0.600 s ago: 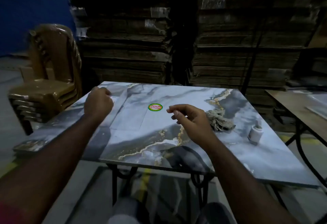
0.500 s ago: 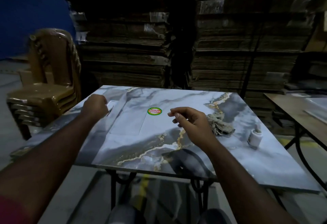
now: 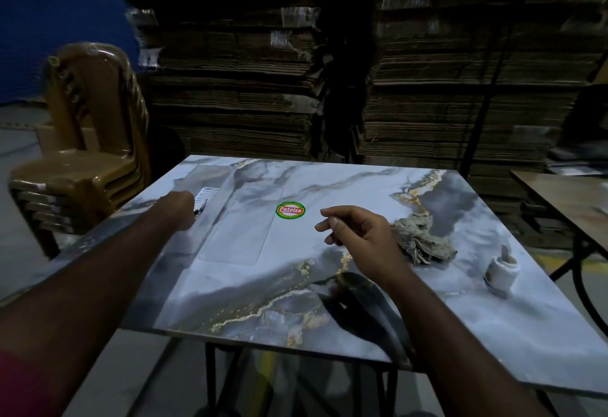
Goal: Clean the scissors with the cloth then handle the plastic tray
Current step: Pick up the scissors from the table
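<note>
My left hand (image 3: 179, 208) is curled at the left side of the marble-patterned table (image 3: 427, 314). It grips a small dark item, apparently the scissors (image 3: 200, 211), of which only a tip shows beside the knuckles. A white ribbed piece (image 3: 208, 193) lies just beyond that hand. A clear flat plastic tray (image 3: 241, 229) lies on the table's middle, by a round green and red sticker (image 3: 290, 211). My right hand (image 3: 357, 235) hovers over the table with loosely curled fingers, holding nothing. The crumpled grey cloth (image 3: 422, 240) lies just to its right.
A small white bottle (image 3: 500, 272) lies on its side near the table's right edge. Stacked brown plastic chairs (image 3: 82, 160) stand to the left. Piles of flattened cardboard (image 3: 250, 94) rise behind the table. A second table (image 3: 566, 196) stands at the right.
My left hand has lowered from above the table to its left side, and the white ribbed piece now shows beyond it. My right hand has stayed in place.
</note>
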Demonstrator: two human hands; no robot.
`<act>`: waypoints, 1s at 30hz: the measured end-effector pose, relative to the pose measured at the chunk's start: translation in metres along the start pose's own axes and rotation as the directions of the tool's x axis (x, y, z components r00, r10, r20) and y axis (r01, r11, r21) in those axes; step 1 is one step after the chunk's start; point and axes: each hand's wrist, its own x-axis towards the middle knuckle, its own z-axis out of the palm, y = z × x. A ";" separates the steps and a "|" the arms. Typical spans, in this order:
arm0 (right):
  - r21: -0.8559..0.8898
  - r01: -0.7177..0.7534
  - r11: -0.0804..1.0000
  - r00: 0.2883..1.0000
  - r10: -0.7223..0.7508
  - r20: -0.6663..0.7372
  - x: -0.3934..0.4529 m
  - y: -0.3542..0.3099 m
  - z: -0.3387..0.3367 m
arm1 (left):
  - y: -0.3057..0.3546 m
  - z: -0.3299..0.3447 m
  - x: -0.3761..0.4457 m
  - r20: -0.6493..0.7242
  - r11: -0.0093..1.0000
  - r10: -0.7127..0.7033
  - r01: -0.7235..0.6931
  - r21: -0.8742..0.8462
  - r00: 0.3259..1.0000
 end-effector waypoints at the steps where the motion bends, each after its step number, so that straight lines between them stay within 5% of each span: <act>1: 0.004 -0.007 1.000 1.000 0.007 0.004 0.001 0.002 0.001 | 0.000 0.001 0.002 0.002 1.000 0.009 -0.009 0.004 1.000; 10: 0.009 -0.033 0.999 0.999 0.033 0.004 0.005 0.011 0.008 | 0.002 -0.004 0.001 -0.098 0.980 -0.011 -0.008 -0.197 0.995; 17: 0.006 -0.061 0.998 0.998 0.061 0.003 0.006 0.009 0.006 | 0.007 -0.047 -0.018 -0.382 0.920 -0.018 -0.134 -0.368 0.924; 22: 0.101 -0.152 0.983 0.988 0.148 0.042 0.011 -0.005 0.016 | 0.061 -0.080 -0.075 -0.572 0.767 0.028 -0.384 -0.513 0.820; 27: 0.232 -0.297 0.926 0.955 0.283 0.092 0.016 -0.021 0.033 | 0.135 -0.064 -0.136 -0.564 0.593 0.103 -0.506 -0.627 0.820; 30: 0.271 -0.243 0.931 0.969 0.245 0.029 0.015 -0.019 0.028 | 0.162 -0.049 -0.155 -0.537 0.565 0.144 -0.514 -0.645 0.831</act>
